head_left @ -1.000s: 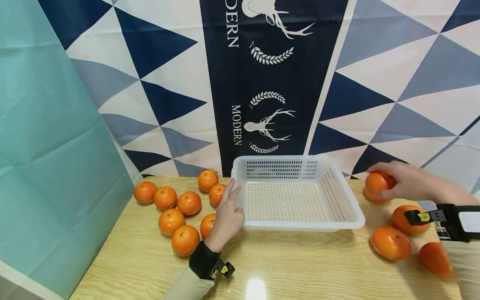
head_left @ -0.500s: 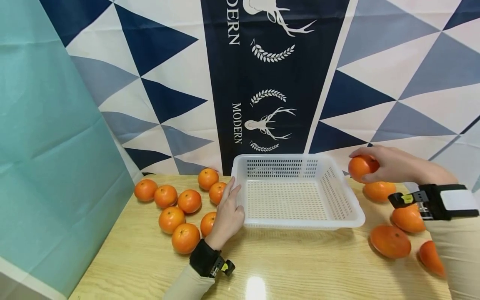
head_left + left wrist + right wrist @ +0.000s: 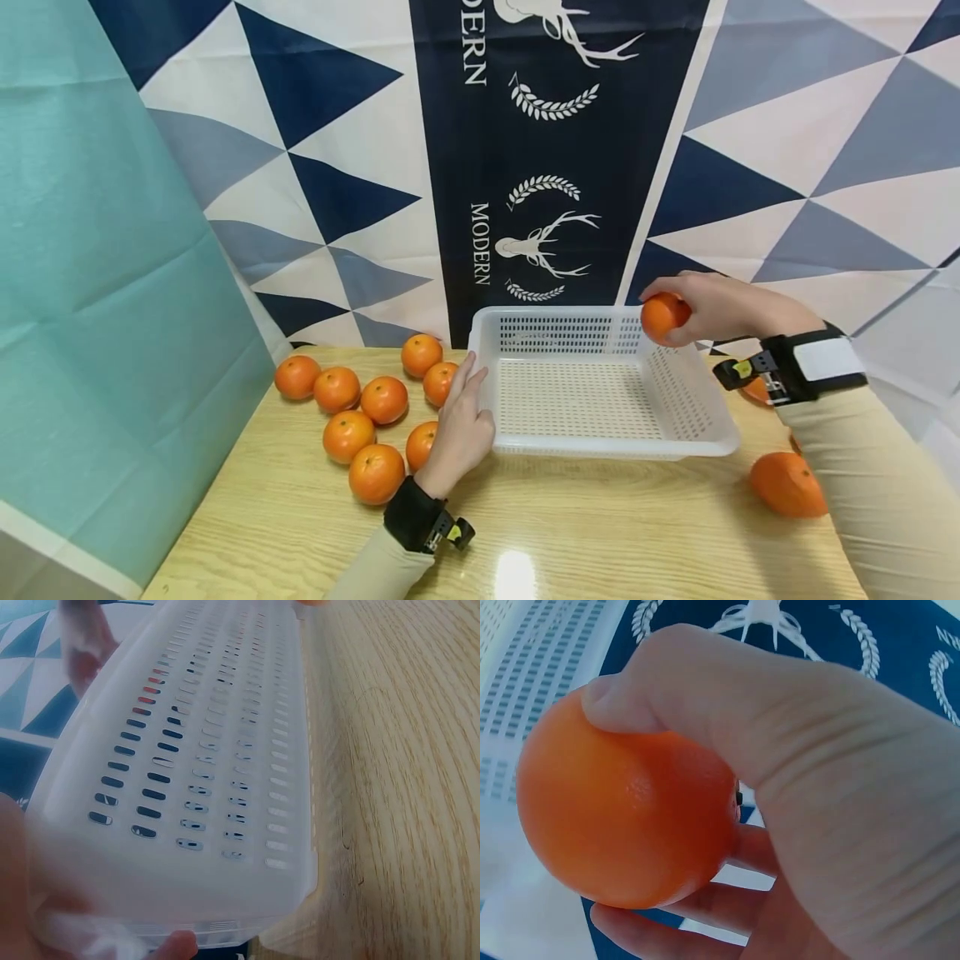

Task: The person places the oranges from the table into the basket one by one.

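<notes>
In the head view, my right hand (image 3: 708,304) holds an orange (image 3: 664,318) above the back right corner of the white plastic basket (image 3: 577,450). The right wrist view shows the thumb on top of that orange (image 3: 622,802) and the other fingers curled beneath it. My left hand (image 3: 461,429) grips the basket's left rim. Seen from the left wrist, the slotted wall of the basket (image 3: 202,772) fills much of the picture, with a fingertip (image 3: 178,945) at its lower edge. No fruit shows inside the basket.
Several oranges (image 3: 384,400) lie on the wooden table (image 3: 600,525) left of the basket. At the right another orange (image 3: 787,483) rests near my forearm, which partly hides others. A patterned cloth (image 3: 360,167) hangs behind the table.
My right hand has lifted the orange off the right side of the table and carried it left to the basket's back right corner. The left hand stays on the rim.
</notes>
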A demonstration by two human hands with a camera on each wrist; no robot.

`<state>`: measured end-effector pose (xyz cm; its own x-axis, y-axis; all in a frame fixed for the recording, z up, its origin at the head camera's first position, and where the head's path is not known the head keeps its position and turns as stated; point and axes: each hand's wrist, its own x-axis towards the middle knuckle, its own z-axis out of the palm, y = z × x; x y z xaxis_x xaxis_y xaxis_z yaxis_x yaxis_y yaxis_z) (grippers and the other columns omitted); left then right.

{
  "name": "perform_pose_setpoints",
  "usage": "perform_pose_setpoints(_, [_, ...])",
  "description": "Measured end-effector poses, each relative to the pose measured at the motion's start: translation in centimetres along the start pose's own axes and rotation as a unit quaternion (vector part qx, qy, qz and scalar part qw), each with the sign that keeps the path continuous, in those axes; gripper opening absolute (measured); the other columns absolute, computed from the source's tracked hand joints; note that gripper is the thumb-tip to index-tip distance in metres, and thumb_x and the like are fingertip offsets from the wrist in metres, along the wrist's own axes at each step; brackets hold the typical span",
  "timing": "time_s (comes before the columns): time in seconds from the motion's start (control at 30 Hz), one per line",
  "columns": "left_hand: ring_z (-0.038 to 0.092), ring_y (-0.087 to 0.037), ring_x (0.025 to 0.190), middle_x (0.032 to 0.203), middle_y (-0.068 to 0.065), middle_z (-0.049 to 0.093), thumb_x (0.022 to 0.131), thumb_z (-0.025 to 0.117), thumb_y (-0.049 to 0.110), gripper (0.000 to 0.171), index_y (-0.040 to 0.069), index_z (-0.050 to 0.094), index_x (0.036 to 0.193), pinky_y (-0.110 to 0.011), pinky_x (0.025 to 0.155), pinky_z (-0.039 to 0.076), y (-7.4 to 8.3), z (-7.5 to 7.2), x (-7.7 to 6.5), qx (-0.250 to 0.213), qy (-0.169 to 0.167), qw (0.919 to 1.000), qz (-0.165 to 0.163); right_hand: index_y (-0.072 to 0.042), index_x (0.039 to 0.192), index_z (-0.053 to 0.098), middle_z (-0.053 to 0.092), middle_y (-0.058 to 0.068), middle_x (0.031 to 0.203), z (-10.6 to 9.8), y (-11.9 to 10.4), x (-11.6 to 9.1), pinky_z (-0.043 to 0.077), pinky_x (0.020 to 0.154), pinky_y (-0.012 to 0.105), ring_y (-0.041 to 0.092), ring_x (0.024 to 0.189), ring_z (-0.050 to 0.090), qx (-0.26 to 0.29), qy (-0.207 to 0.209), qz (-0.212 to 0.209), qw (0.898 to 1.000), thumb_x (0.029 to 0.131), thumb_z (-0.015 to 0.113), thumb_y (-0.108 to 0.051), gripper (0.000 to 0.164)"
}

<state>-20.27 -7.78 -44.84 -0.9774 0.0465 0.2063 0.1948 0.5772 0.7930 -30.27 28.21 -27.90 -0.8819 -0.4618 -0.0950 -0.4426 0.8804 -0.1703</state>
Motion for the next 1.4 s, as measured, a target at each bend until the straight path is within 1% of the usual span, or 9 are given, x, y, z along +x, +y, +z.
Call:
perform_pose_setpoints(0.2, [0.041, -0.044, 0.169, 0.188, -0.014, 0.028, 0.096, 0.05, -0.002, 0.067, -0.005, 0.054, 0.162, -0.066, 0.138, 0.035, 0.2, 0.0, 0.1, -0.002, 0.0, 1.0, 0.003, -0.009, 0.144, 0.069, 0.069, 0.024, 0.132, 0.4, -1.2, 1.1, 0.061, 0.085, 0.05, 0.037, 0.109, 0.063, -0.001, 0.007, -0.011, 1.0, 0.084, 0.092, -0.02, 0.066])
perform_pose_setpoints(0.33, [0.04, -0.043, 0.169, 0.188, -0.015, 0.028, 0.096, 0.05, -0.001, 0.066, -0.005, 0.054, 0.162, -0.066, 0.138, 0.035, 0.3, 0.0, 0.1, -0.002, -0.002, 1.0, 0.003, -0.01, 0.145, 0.069, 0.071, 0.019, 0.13, 0.7, -1.2, 1.9, 0.057, 0.084, 0.045, 0.034, 0.109, 0.063, 0.01, -0.005, -0.014, 1.0, 0.084, 0.091, -0.02, 0.065])
perform_pose_setpoints(0.5, [0.039, -0.043, 0.17, 0.188, -0.015, 0.028, 0.096, 0.05, 0.0, 0.066, -0.005, 0.054, 0.162, -0.066, 0.138, 0.035, 0.2, 0.0, 0.1, -0.003, -0.001, 1.0, 0.006, -0.008, 0.143, 0.07, 0.075, 0.015, 0.123, 1.1, -0.9, 3.0, 0.055, 0.082, 0.04, 0.032, 0.106, 0.064, 0.022, -0.021, -0.023, 0.999, 0.083, 0.091, -0.018, 0.065])
perform_pose_setpoints(0.63, [0.04, -0.044, 0.169, 0.187, -0.016, 0.029, 0.096, 0.05, -0.001, 0.066, -0.006, 0.054, 0.162, -0.066, 0.137, 0.036, 0.2, 0.1, 0.1, -0.006, -0.003, 0.9999, 0.009, -0.006, 0.144, 0.068, 0.074, 0.016, 0.124, 1.2, -0.5, 3.7, 0.058, 0.085, 0.044, 0.033, 0.106, 0.064, 0.025, -0.031, -0.016, 0.999, 0.083, 0.089, -0.016, 0.065])
perform_pose_setpoints(0.73, [0.041, -0.044, 0.169, 0.187, -0.016, 0.029, 0.097, 0.05, -0.002, 0.066, -0.005, 0.054, 0.162, -0.067, 0.137, 0.036, 0.2, 0.2, 0.1, -0.008, -0.004, 0.9999, 0.009, -0.005, 0.146, 0.067, 0.073, 0.02, 0.126, 1.1, -0.1, 4.0, 0.06, 0.087, 0.048, 0.036, 0.108, 0.064, 0.025, -0.037, -0.008, 0.999, 0.084, 0.088, -0.014, 0.065])
perform_pose_setpoints(0.87, [0.041, -0.044, 0.169, 0.188, -0.015, 0.028, 0.097, 0.05, -0.002, 0.066, -0.005, 0.054, 0.162, -0.067, 0.137, 0.036, 0.2, 0.2, 0.1, -0.008, -0.004, 0.9999, 0.006, -0.004, 0.147, 0.066, 0.072, 0.022, 0.127, 1.3, 0.3, 4.4, 0.061, 0.088, 0.05, 0.038, 0.109, 0.065, 0.029, -0.043, 0.003, 0.999, 0.086, 0.086, -0.013, 0.065])
perform_pose_setpoints(1.13, [0.041, -0.044, 0.168, 0.187, -0.015, 0.029, 0.097, 0.051, -0.002, 0.065, -0.005, 0.054, 0.162, -0.067, 0.136, 0.036, 0.2, 0.0, 0.0, -0.005, -0.001, 1.0, 0.003, -0.007, 0.143, 0.069, 0.072, 0.022, 0.126, 2.9, 0.8, 5.3, 0.06, 0.091, 0.052, 0.038, 0.11, 0.065, 0.048, -0.049, 0.008, 0.998, 0.086, 0.087, -0.012, 0.06])
perform_pose_setpoints(1.33, [0.041, -0.044, 0.169, 0.187, -0.016, 0.029, 0.097, 0.051, -0.001, 0.065, -0.005, 0.054, 0.162, -0.067, 0.137, 0.036, 0.0, -0.1, 0.1, -0.003, 0.0, 1.0, 0.007, -0.009, 0.145, 0.068, 0.07, 0.022, 0.129, 4.6, 1.5, 5.7, 0.057, 0.095, 0.054, 0.04, 0.113, 0.063, 0.076, -0.071, 0.037, 0.994, 0.09, 0.086, -0.017, 0.059])
perform_pose_setpoints(1.4, [0.041, -0.044, 0.169, 0.187, -0.016, 0.029, 0.097, 0.051, -0.001, 0.065, -0.005, 0.054, 0.162, -0.067, 0.137, 0.036, -0.1, -0.1, 0.1, -0.002, 0.001, 1.0, 0.007, -0.007, 0.146, 0.067, 0.07, 0.022, 0.13, 5.0, 1.8, 5.8, 0.058, 0.095, 0.054, 0.039, 0.113, 0.064, 0.084, -0.078, 0.036, 0.993, 0.089, 0.086, -0.018, 0.06])
